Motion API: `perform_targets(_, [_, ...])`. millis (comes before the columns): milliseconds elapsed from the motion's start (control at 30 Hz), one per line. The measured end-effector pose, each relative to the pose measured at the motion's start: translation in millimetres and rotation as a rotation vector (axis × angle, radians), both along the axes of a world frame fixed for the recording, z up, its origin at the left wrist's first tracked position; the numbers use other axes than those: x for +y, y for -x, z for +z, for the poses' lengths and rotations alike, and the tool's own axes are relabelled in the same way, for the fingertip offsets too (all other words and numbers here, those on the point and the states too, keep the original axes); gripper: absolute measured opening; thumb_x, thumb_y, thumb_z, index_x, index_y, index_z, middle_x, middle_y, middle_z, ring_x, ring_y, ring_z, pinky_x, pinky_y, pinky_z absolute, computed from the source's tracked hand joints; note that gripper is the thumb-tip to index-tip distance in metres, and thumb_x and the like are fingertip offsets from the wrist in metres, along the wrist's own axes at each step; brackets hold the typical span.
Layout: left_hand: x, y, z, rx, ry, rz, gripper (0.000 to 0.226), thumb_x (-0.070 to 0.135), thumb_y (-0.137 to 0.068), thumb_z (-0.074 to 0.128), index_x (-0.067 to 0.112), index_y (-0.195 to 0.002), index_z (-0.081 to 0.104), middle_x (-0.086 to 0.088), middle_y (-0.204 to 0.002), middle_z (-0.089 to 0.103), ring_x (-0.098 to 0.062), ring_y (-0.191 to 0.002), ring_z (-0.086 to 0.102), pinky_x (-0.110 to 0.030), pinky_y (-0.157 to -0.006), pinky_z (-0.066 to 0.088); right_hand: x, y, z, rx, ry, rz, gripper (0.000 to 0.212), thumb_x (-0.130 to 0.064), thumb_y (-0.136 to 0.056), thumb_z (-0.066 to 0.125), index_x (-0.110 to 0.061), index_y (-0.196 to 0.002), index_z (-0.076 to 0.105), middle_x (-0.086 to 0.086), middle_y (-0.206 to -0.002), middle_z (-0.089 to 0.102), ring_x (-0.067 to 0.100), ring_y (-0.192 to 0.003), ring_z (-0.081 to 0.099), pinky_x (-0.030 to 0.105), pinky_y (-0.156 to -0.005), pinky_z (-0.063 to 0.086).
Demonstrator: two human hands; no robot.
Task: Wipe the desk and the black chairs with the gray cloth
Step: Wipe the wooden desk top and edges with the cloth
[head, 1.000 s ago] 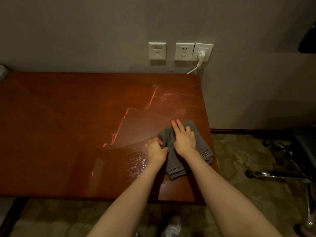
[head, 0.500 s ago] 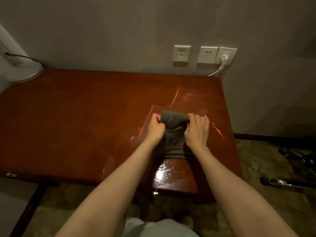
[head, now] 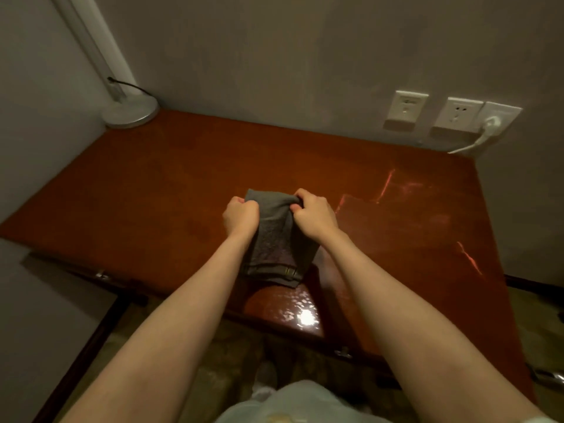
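**Gray cloth (head: 279, 239) held mid-pass on the desk (head: 152, 193)**

We're gripping the cloth's far edge with both fists: left hand (head: 241, 216) and right hand (head: 316, 216) are each clenching a corner, sitting close together with fabric bridging the gap. The rest is trailing flat toward us, so we're judging it's being dragged to sweep a full strip. We're likely heading for the dry-looking side by the lamp base (head: 131, 112). Near edge is glinting wet. Black chairs aren't showing in view
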State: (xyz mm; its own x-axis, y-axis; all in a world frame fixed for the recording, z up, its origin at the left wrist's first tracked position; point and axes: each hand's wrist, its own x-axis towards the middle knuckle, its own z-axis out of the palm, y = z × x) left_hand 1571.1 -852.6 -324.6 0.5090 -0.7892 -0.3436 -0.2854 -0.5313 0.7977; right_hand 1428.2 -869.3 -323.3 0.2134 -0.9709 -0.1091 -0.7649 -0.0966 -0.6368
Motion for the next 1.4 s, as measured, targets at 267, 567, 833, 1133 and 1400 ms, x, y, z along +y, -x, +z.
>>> perform_targets(267, [-14.3,-78.6,-22.9,-0.130,-0.151,-0.004,0.031,0.013,-0.090,0.047,0.008,-0.121,0.043,-0.015,-0.121,0.053,-0.033,-0.107,0.053,-0.037,-0.082,0.043,-31.6,-89.1,-34.2,0.301,-0.076,0.110,0.026,-0.024,-0.096,0.041,-0.013,-0.118,0.048,0.012,-0.112,0.059,0.031,-0.099,0.056,0.031,-0.069,0.041])
perform_targets(567, [-31.3,-98.5,-83.4,-0.512,0.036,-0.467,0.061,0.006,-0.091,0.047,0.019,-0.146,0.023,-0.009,-0.154,0.022,-0.028,-0.140,0.021,-0.039,-0.112,0.022,-18.4,-137.5,-81.2,0.290,0.051,0.059,0.059,-0.008,-0.096,0.039,-0.010,-0.150,0.013,0.015,-0.157,0.003,0.028,-0.145,0.001,0.036,-0.116,-0.004])
perform_targets(833, [-27.1,-98.8,-114.3,-0.704,-0.100,-0.789,0.051,0.030,-0.103,0.019,0.025,-0.150,0.001,-0.004,-0.156,-0.016,-0.023,-0.144,-0.016,-0.038,-0.116,-0.007,-10.5,-130.8,-116.4,0.252,0.047,0.116,0.050,-0.028,-0.104,0.021,-0.019,-0.151,0.008,0.002,-0.158,-0.004,0.017,-0.145,-0.009,0.029,-0.110,-0.018])
perform_targets(1133, [-32.5,-42.3,-115.9,-0.795,-0.084,-0.786,0.052,0.026,-0.103,0.018,0.015,-0.150,0.000,-0.006,-0.157,-0.013,-0.022,-0.144,-0.013,-0.037,-0.115,-0.008,-19.3,-77.8,-120.8,0.183,0.067,0.119,0.048,-0.027,-0.103,0.024,-0.020,-0.150,0.015,0.000,-0.158,0.004,0.015,-0.146,-0.004,0.027,-0.110,-0.017])
perform_targets(1400, [-33.9,24.5,-118.0,-0.796,-0.072,-0.753,0.052,0.026,-0.103,0.017,0.015,-0.150,0.001,-0.007,-0.157,-0.010,-0.022,-0.145,-0.009,-0.037,-0.116,-0.005,-23.3,-10.0,-119.7,0.190,0.073,0.126,0.048,-0.028,-0.104,0.024,-0.021,-0.150,0.015,-0.001,-0.158,0.005,0.014,-0.146,-0.003,0.025,-0.109,-0.017])
